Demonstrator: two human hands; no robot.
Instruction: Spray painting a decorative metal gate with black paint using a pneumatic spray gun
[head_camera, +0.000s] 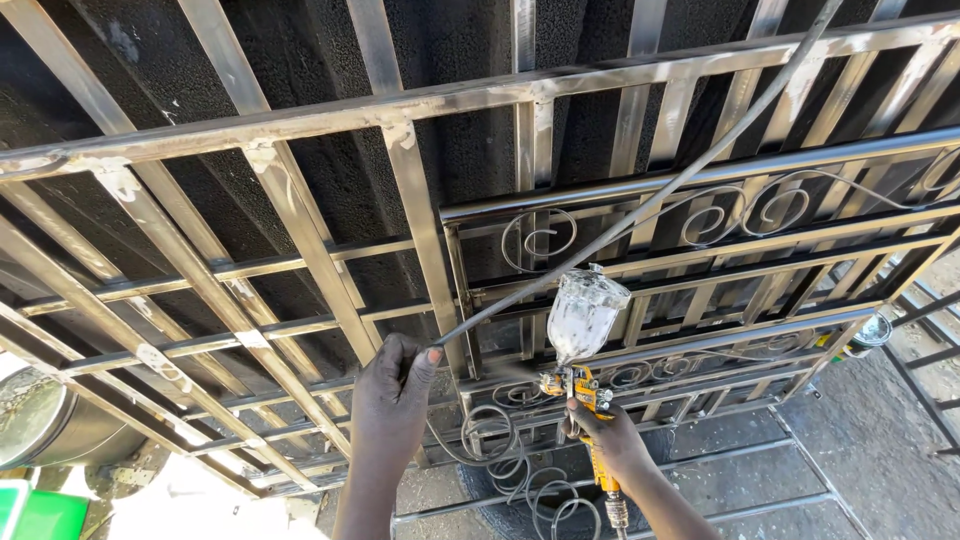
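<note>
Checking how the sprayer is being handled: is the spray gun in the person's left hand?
No, the spray gun with its clear cup is gripped by the right hand, while the left hand holds the hose.

Yellow-bodied spray gun (585, 400) with clear plastic cup (583, 315) on top: held upright, low centre of view, nozzle facing metal grilles. Cup tilted slightly right, cloudy, whitish film inside, metal cap at top. Thin grey air hose (640, 200): runs taut and diagonal from lower centre up to top right edge, crossing in front of grilles. Gun's handle points down, metal fitting (615, 510) at its base.
</note>
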